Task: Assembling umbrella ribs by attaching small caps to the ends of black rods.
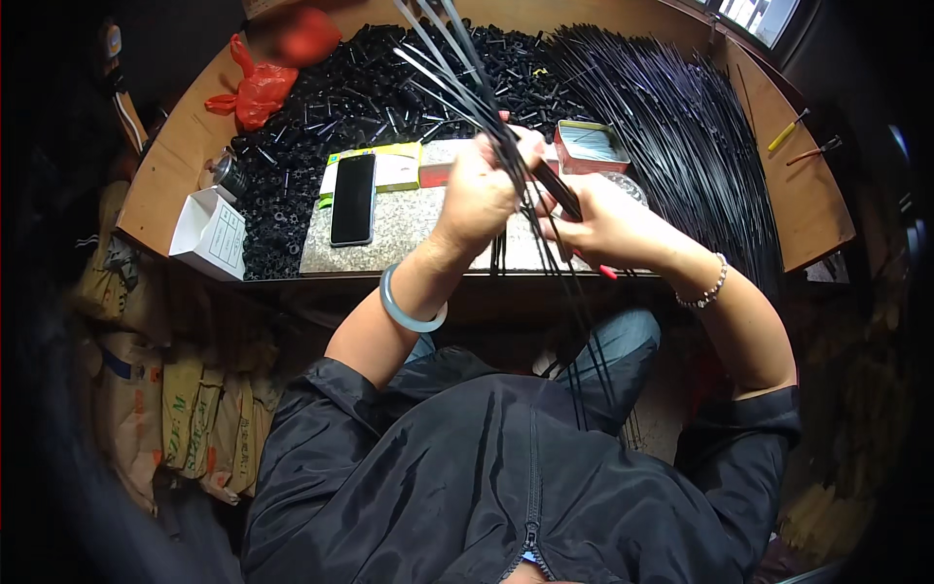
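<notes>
My left hand (479,195) is closed round a bundle of long, thin black rods (477,83). Their upper ends fan out, pale with glare, above the fist, while several lower ends hang past the table's front edge toward my lap. Close beside it, my right hand (608,222) has its fingers curled round a short, thicker black piece (557,190), which slants up toward the left hand. Whether that piece is a single part or a tight bunch cannot be told. Beneath both hands lies a speckled grey board (409,219).
A phone (353,200) rests on the board's left. Small black parts (331,97) are heaped behind; more long black rods (671,127) lie at right. Around stand an open box of thin pale pieces (592,146), a white carton (209,234), a red plastic bag (261,92) and floor sacks (195,409).
</notes>
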The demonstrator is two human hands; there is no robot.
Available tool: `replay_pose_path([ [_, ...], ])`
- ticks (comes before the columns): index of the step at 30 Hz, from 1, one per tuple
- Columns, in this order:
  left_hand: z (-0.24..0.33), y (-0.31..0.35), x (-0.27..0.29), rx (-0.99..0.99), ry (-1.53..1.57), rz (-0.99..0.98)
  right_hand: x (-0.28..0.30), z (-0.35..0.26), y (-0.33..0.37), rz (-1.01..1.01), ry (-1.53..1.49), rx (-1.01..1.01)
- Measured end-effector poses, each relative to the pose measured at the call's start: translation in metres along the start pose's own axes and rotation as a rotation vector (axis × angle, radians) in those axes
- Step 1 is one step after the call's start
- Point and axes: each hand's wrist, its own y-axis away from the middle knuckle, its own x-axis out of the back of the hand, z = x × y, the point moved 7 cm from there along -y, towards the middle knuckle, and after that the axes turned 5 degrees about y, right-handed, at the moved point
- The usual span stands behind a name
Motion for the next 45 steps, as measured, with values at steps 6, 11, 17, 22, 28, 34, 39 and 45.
replay_pose_path([
  [6,0.043,0.0,0.047,-0.077,-0.202,0.214,0.0,0.039,0.063,-0.124,-0.251,-0.059],
  [11,0.033,0.004,0.053,-0.107,-0.213,0.21,0.025,0.062,0.088,0.154,-0.772,-0.051],
  [17,0.019,0.017,0.062,-0.05,-0.194,0.234,0.081,0.04,0.092,0.442,-0.675,0.084],
  [22,0.022,0.028,0.07,-0.058,-0.306,0.28,0.095,0.03,0.09,0.509,-0.612,0.051],
  [28,0.014,0.001,0.028,-0.209,-0.318,0.108,0.023,0.011,0.057,0.201,-0.595,0.02],
  [34,0.009,-0.002,0.001,-0.094,-0.405,-0.175,-0.006,-0.004,0.046,0.047,-0.957,0.048],
  [39,0.015,0.001,0.008,-0.079,-0.13,-0.002,-0.018,0.004,0.053,0.152,-0.614,0.283],
  [45,0.025,0.002,0.017,-0.18,-0.343,0.026,-0.054,0.011,0.092,-0.251,-0.99,-0.059],
])
